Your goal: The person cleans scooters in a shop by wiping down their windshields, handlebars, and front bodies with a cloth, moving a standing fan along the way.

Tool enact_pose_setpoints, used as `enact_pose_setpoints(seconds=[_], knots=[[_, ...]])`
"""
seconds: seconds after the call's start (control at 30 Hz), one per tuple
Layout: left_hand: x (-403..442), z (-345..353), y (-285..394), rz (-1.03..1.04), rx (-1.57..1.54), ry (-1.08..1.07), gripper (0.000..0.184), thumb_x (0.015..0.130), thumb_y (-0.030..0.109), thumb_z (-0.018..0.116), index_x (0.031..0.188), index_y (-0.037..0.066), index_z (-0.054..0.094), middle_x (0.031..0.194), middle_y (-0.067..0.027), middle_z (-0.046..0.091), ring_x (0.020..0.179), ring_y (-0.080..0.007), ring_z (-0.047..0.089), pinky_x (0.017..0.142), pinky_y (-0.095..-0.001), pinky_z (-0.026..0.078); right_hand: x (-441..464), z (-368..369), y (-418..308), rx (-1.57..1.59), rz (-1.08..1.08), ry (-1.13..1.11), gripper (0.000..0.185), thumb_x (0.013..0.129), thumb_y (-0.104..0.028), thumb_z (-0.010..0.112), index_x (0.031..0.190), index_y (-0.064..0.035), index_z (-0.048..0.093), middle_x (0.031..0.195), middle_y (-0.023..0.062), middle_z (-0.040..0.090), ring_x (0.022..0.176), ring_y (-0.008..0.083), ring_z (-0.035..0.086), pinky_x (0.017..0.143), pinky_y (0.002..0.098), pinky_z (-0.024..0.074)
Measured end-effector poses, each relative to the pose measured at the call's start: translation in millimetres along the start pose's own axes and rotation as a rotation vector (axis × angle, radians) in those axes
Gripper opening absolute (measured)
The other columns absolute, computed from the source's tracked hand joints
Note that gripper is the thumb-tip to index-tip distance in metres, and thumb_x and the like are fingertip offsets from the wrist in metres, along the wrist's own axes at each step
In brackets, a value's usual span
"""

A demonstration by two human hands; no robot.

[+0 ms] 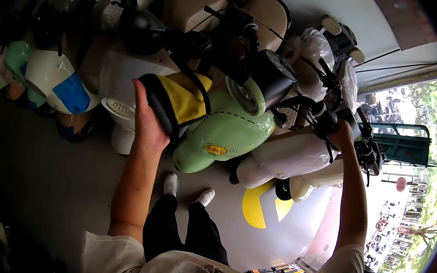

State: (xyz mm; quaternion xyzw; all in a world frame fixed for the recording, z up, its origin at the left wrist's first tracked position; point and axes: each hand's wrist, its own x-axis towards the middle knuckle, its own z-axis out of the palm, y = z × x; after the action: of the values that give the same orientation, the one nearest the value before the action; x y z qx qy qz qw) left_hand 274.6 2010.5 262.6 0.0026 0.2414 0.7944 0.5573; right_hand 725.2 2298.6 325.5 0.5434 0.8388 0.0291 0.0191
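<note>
My left hand (149, 127) is pressed to the black end of a black-and-yellow padded piece (186, 98), its thumb pointing up along the side and its fingers mostly hidden beneath. Whether that piece is a bag or a seat, I cannot tell. Below it stands a pale green scooter (229, 135) with a dashed line and an orange decal; a round black headlight (263, 82) faces sideways on it. My right hand (340, 135) is wrapped round a black handlebar grip, beside the handlebar (326, 118) of a pale pinkish scooter (294, 155).
Parked scooters crowd the left, among them a cream one (52, 73) with a blue patch. Beige seats (265, 21) and plastic-wrapped parts stand behind. A yellow marking (254, 209) lies on the grey floor. A dark green rack (400, 142) is by the bright opening at right.
</note>
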Motion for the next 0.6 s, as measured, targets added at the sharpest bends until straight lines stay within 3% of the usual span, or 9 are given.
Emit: enact_pose_setpoints(seconds=[0.07,0.1,0.23,0.27,0.3,0.37,0.5,0.6], knots=[[0,15,-15,-0.049,0.148,0.003,0.095,0.091,0.078,0.042,0.144,-0.002,0.041,0.142,-0.0177,0.051,0.127,-0.0293,0.055,0.106,-0.0427,0.046,-1,-2,-3,-0.012,0.005,0.011,0.022,0.069,-0.019,0.068,0.085,-0.0047,0.073,0.083,0.0219,0.070,0.085,0.0425,0.067,0.075,0.0500,0.0534],[2,15,-21,-0.059,0.167,-0.004,0.093,0.092,0.073,0.049,0.145,-0.002,0.040,0.143,-0.0172,0.050,0.128,-0.0288,0.054,0.108,-0.0418,0.044,-1,-2,-3,-0.023,0.004,0.011,0.022,0.069,-0.019,0.068,0.085,-0.0050,0.073,0.083,0.0219,0.070,0.085,0.0425,0.067,0.075,0.0498,0.0534],[-10,-3,-36,-0.086,0.070,0.078,0.058,0.094,0.039,0.066,0.135,0.000,0.052,0.133,-0.0153,0.060,0.123,-0.0274,0.058,0.108,-0.0415,0.044,-1,-1,-1,-0.002,-0.011,0.021,0.022,0.070,-0.020,0.068,0.085,-0.0056,0.073,0.083,0.0218,0.070,0.085,0.0427,0.067,0.075,0.0501,0.0533],[-15,-10,-34,-0.120,0.053,0.060,0.045,0.090,0.023,0.064,0.128,0.000,0.057,0.126,-0.0141,0.064,0.119,-0.0271,0.061,0.107,-0.0412,0.045,0,-1,-1,-0.001,-0.006,0.021,0.022,0.070,-0.020,0.068,0.085,-0.0056,0.073,0.083,0.0218,0.070,0.085,0.0427,0.067,0.075,0.0501,0.0533],[-19,-14,-34,-0.131,0.095,0.052,0.044,0.086,0.017,0.062,0.126,-0.001,0.057,0.124,-0.0133,0.065,0.116,-0.0268,0.062,0.104,-0.0401,0.047,1,-1,-1,-0.005,-0.005,0.013,0.022,0.070,-0.021,0.069,0.086,-0.0058,0.073,0.083,0.0217,0.070,0.085,0.0428,0.067,0.076,0.0504,0.0532],[-20,-26,-33,-0.107,0.240,0.021,0.045,0.086,0.016,0.062,0.126,-0.003,0.057,0.121,-0.0119,0.065,0.113,-0.0231,0.063,0.101,-0.0368,0.048,0,0,1,-0.008,0.000,-0.002,0.022,0.071,-0.021,0.069,0.086,-0.0059,0.073,0.083,0.0216,0.070,0.085,0.0429,0.067,0.076,0.0508,0.0531],[-14,-26,-30,-0.133,0.455,0.058,0.047,0.086,0.008,0.058,0.131,-0.004,0.054,0.126,-0.0124,0.064,0.116,-0.0235,0.061,0.102,-0.0370,0.048,0,-3,-3,-0.022,0.018,-0.010,0.021,0.072,-0.022,0.069,0.087,-0.0068,0.073,0.084,0.0218,0.070,0.087,0.0429,0.067,0.076,0.0514,0.0532],[-13,-5,-29,-0.019,0.541,0.066,0.039,0.094,0.010,0.059,0.130,-0.003,0.056,0.122,-0.0081,0.063,0.112,-0.0158,0.061,0.099,-0.0312,0.047,-1,-3,-6,-0.020,0.042,-0.021,0.022,0.073,-0.021,0.069,0.088,-0.0073,0.074,0.085,0.0219,0.070,0.087,0.0427,0.067,0.077,0.0513,0.0535]])
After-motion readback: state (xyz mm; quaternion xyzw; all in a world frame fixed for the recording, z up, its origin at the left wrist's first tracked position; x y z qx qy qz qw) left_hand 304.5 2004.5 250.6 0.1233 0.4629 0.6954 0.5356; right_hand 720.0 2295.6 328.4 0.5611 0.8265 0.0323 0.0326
